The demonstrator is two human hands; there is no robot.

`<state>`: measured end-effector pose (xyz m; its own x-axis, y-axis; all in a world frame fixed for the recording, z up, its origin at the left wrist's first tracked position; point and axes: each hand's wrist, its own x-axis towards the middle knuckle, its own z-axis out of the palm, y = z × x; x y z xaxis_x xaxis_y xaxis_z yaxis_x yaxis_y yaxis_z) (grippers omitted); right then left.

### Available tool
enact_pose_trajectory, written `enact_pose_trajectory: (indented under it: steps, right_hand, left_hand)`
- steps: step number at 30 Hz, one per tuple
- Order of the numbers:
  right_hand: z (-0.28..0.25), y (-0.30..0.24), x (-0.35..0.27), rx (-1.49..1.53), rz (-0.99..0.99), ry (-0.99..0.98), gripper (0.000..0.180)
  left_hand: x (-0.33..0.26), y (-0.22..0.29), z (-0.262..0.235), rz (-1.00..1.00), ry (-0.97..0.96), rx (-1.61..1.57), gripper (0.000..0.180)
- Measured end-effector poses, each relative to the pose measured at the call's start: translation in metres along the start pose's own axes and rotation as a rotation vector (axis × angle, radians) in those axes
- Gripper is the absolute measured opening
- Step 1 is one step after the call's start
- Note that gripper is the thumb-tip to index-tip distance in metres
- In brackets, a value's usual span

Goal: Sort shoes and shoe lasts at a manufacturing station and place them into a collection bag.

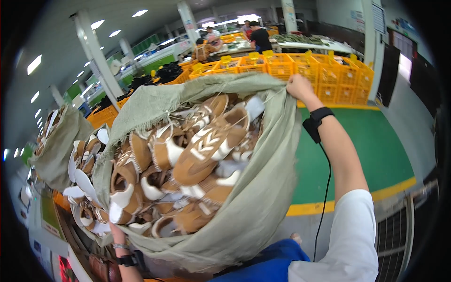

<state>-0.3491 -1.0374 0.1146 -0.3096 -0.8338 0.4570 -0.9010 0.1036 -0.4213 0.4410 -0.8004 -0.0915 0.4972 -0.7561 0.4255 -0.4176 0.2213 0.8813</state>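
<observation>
A large grey-green woven sack point(277, 160) gapes in front of me, full of brown-and-white sneakers point(202, 150). Its mouth tilts toward me, with a frayed edge along the upper left. My right hand point(299, 87) is closed round the sack's rim at the upper right, arm stretched out. Low on the left side, my left hand point(114, 230) is against the sack beside a white-heeled shoe; its fingers are hidden. Both wrists wear black straps, the right one with a cable hanging from it.
More open sacks of similar shoes point(87, 183) stand on the left. Rows of yellow-orange crates point(345, 77) line the far side, some holding black items. Beyond them, people point(260, 37) stand at worktables. Green floor point(366, 145) with yellow edging lies to the right, near a metal rack point(394, 230).
</observation>
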Motion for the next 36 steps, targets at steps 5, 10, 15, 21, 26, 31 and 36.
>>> enact_pose_trajectory:
  steps: [5,10,15,21,26,31,36]
  right_hand:
    - [0.153,0.082,-0.008,0.116,-0.592,-0.364,0.037]
    - [0.17,0.059,-0.034,0.699,-0.351,-0.489,0.028]
    - [0.147,0.073,0.012,0.638,-0.4,-0.431,0.032]
    - [0.147,0.019,0.09,1.498,0.181,-0.831,0.03]
    - [0.144,-0.033,0.127,1.03,-0.688,-0.304,0.024]
    - [0.076,-0.073,0.181,1.899,-0.474,-0.929,0.017]
    - [0.099,-0.079,0.2,1.959,-0.531,-1.146,0.024]
  left_hand:
    - [-0.087,0.123,0.08,-0.217,-0.059,-0.083,0.039]
    - [-0.161,0.212,0.088,0.03,0.316,0.36,0.043]
    - [-0.216,0.389,0.312,0.385,0.181,0.791,0.046]
    - [-0.23,0.398,0.426,0.418,-0.139,1.038,0.066]
    - [-0.224,0.402,0.452,0.311,-0.094,0.977,0.065]
    - [-0.226,0.415,0.469,0.114,-0.075,1.083,0.058]
    - [-0.235,0.43,0.497,-0.095,0.052,1.095,0.057]
